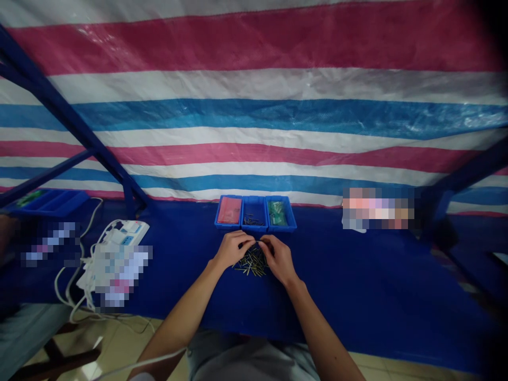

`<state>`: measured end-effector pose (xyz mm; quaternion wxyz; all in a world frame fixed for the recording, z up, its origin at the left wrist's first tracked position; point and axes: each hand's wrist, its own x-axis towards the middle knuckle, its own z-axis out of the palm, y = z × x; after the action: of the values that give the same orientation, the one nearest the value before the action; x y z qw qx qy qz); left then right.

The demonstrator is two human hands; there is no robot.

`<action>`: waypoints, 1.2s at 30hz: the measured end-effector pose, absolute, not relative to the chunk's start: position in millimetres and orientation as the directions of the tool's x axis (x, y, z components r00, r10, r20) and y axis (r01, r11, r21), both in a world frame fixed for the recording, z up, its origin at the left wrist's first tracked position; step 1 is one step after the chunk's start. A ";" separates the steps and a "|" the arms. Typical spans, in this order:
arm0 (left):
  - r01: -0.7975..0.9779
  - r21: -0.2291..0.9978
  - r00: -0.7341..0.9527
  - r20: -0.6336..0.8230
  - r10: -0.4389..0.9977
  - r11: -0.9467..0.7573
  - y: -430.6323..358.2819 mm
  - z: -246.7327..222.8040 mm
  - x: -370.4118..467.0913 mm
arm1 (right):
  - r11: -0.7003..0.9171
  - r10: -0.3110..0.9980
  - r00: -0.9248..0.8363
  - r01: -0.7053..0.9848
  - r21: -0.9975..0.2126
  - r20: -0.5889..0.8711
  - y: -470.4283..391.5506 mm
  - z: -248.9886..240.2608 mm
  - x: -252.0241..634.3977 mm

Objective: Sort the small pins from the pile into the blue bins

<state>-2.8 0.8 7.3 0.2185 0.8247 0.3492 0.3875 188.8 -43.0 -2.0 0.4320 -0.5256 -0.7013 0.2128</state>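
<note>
Pinching a thin, pale piece (257,242): left hand (233,247), right hand (279,255), fingers closed on it! Slim, dark-brassy sticks (254,264) heaped at six o'clock.

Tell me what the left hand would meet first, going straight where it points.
Most likely the right hand, facing the left hand near the pile of thin rods; depth is unclear, and anything pinched between is too small to identify.

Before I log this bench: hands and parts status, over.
Left hand and right hand pinching one thin piece. Pile of slim pieces beneath, edges partly hidden by hands. Blue bins just beyond.
</note>
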 end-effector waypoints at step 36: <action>0.401 0.640 0.446 0.489 0.750 -0.655 0.6 8.7 -2.5 | 0.383 0.907 -0.072 0.549 -0.743 0.414 -42.5 -2.2 188.4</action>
<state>-2.5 0.6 8.7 0.2221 0.8207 0.3506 0.3927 188.4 -42.5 -2.2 0.4430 -0.5174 -0.7036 0.2024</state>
